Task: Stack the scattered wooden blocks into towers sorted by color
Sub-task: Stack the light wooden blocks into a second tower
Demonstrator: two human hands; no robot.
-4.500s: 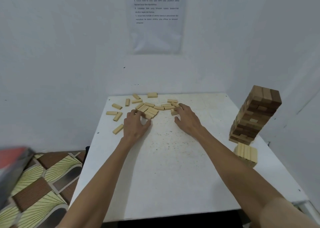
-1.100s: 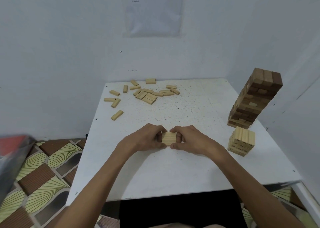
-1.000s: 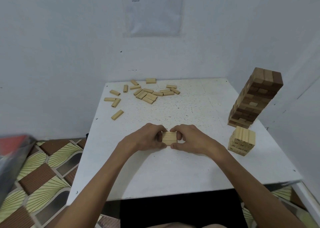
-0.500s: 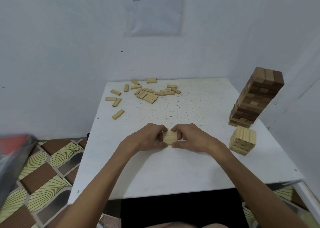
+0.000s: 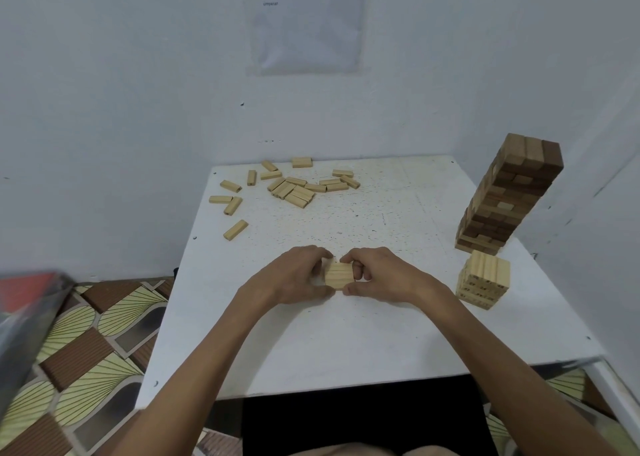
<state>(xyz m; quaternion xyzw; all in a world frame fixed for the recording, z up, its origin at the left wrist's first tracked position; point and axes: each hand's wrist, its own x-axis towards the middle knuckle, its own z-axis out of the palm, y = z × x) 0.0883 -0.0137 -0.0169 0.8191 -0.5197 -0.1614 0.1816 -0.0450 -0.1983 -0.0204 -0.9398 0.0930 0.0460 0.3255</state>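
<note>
Centre frame, I see left hand (image 5: 291, 275) and right hand (image 5: 377, 274) clamped from either side on a bundle of pale blocks (image 5: 337, 275) at the tabletop (image 5: 346, 345). Right of them is a short pale tower (image 5: 485, 282), with a tall brown tower (image 5: 509, 196) just behind. Loose pale blocks (image 5: 294, 187) lie scattered upper centre, along the far edge.

Loose blocks (image 5: 294, 189) lying far left on the table (image 5: 346, 351), tall tower (image 5: 505, 196) standing at its right edge, short stack (image 5: 484, 279) sitting before it, block bundle (image 5: 338, 275) resting mid-table between left hand (image 5: 294, 277) and right hand (image 5: 381, 275)
</note>
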